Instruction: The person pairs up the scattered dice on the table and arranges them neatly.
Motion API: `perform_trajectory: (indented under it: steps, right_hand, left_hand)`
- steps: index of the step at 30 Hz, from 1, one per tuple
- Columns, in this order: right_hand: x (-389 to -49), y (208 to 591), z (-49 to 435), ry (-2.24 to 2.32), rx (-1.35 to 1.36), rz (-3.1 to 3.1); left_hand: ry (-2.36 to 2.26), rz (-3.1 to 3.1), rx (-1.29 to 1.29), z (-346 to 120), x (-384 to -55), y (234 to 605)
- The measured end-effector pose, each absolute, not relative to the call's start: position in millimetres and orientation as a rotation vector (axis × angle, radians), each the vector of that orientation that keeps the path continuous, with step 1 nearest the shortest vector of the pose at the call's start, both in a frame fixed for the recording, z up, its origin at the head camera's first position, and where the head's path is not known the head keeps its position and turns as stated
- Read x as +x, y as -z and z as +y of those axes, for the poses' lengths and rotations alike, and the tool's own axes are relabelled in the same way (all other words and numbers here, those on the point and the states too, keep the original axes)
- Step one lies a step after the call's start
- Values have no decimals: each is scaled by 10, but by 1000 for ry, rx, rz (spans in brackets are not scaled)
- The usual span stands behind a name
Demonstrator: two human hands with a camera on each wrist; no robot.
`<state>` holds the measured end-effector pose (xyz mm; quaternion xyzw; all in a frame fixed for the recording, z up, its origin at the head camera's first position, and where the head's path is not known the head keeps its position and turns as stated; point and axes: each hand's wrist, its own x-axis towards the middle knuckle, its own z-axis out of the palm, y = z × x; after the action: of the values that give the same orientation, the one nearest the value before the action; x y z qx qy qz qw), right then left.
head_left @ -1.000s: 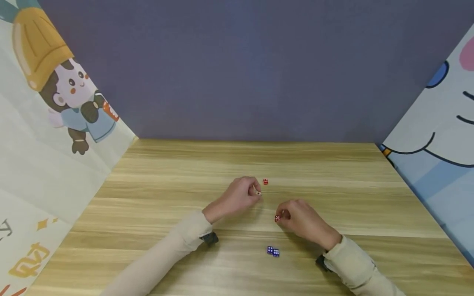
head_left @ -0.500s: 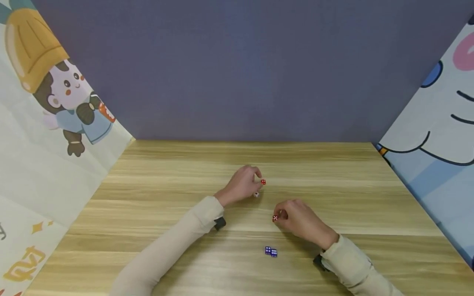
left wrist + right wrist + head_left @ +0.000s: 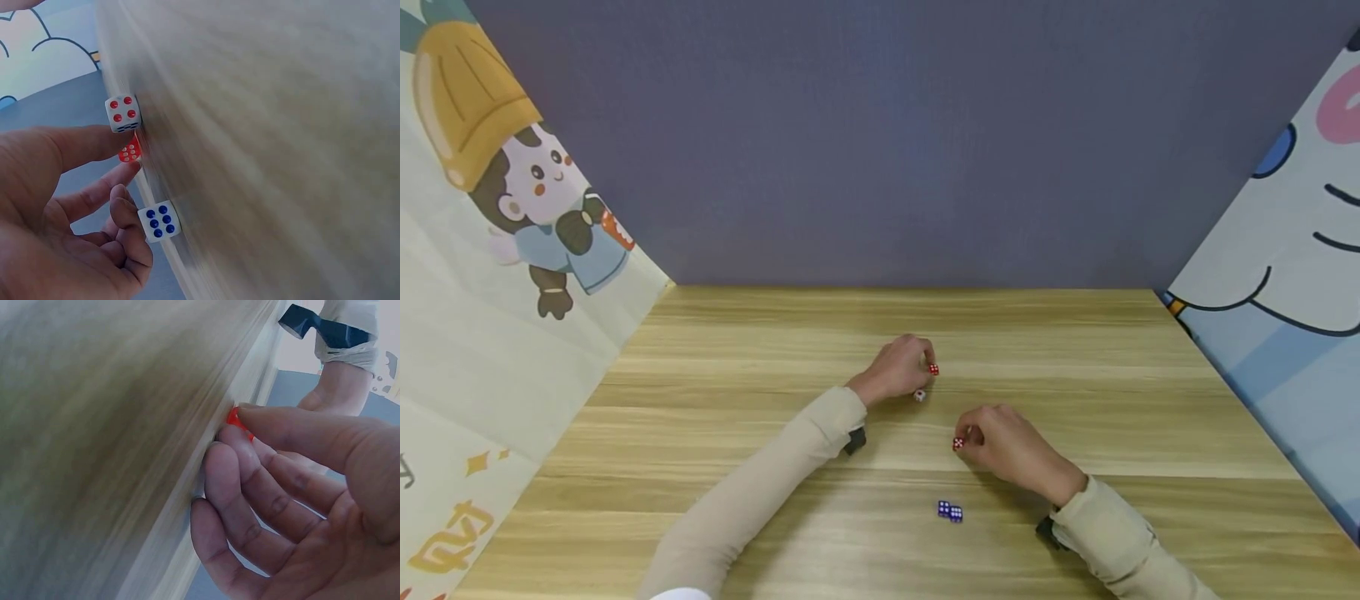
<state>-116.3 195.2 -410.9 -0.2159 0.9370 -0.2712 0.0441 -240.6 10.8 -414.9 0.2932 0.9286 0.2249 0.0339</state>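
Two dark-blue, white-dotted cube dice sit touching; the rest seemingly unfinished.
Your left grip pinches one red, white-dotted die at the bench; your right grip pinches another, nearer you.

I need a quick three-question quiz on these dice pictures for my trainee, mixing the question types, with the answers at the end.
1. Count: in the head view, how many blue dice lie on the table?

2. Fill in the blank: the right hand pinches a ____ die.

3. Multiple choice: in the left wrist view, what does the broad camera-facing side of the upper white die show?
A) six blue pips
B) one black pip
C) four red pips

Key:
1. Two.
2. Red; the right hand holds a red die.
3. C.
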Motion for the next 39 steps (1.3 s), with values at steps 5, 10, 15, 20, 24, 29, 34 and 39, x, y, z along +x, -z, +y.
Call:
perform_trajectory:
  steps: [5, 10, 15, 20, 24, 29, 34, 39]
  right_hand:
    - [-1169, 4107, 1946, 823, -665, 2872]
    - [-1171, 4095, 1943, 816, -676, 2877]
    - [-1167, 4083, 1945, 805, -658, 2882]
    - [-1153, 4087, 1940, 814, -666, 2883]
    - [-1148, 4099, 1934, 809, -673, 2881]
    - [-1139, 4108, 1929, 808, -675, 2893]
    - [-1135, 4097, 1927, 813, -684, 2891]
    - [-1144, 4086, 1935, 825, -706, 2891]
  left_hand:
    - [-692, 2852, 908, 107, -2414, 4150]
    - [-706, 2848, 924, 105, -2429, 4165]
    - [-710, 2852, 937, 123, -2430, 4170]
    - [-726, 2840, 924, 139, -2411, 4173]
    - [-735, 2831, 900, 140, -2390, 4160]
    - [-786, 2802, 924, 144, -2367, 4132]
    - [-841, 2784, 928, 140, -2324, 4065]
    - [-862, 2761, 961, 104, -2242, 3990]
